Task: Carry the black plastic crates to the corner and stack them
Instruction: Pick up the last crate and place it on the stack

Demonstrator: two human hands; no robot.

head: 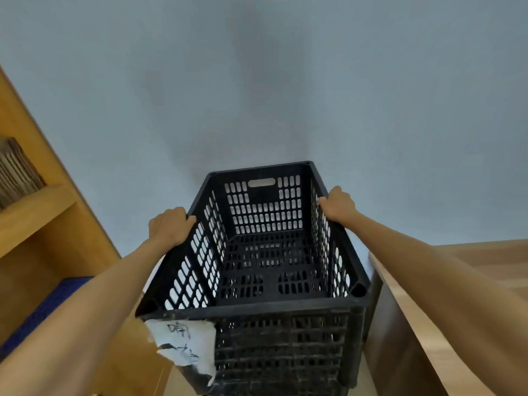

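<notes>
Nearest: two bare forearms reaching forward from the lower corners of the head view. Between them, a black plastic crate (274, 270), open top facing up, slotted walls and perforated floor, nothing inside. On its near end wall, at the lower left, a torn white paper label (185, 347) with dark handwriting, too blurred to read. Below the near wall, more black slotted plastic, possibly another crate underneath; cannot tell for sure.

Left hand (171, 227) on the crate's left long rim, grip closed round the edge, fingers curled over the top. Right hand (340, 204) on the right long rim, farther along, grip likewise closed on the rim, knuckles up.

To the left, a wooden shelf unit (43, 207) in a honey tone, with something blue (54, 307) on a lower level and a stack of brownish corrugated material (17, 170) on an upper level. To the right, just beside the crate, a light wooden tabletop (471, 281) with its side panel running down.

Farther on, the crate's far end wall with an oblong handle slot (261, 182). Beyond it, pale grey-blue walls (257, 81) meeting in a shadowed corner directly behind the crate.
</notes>
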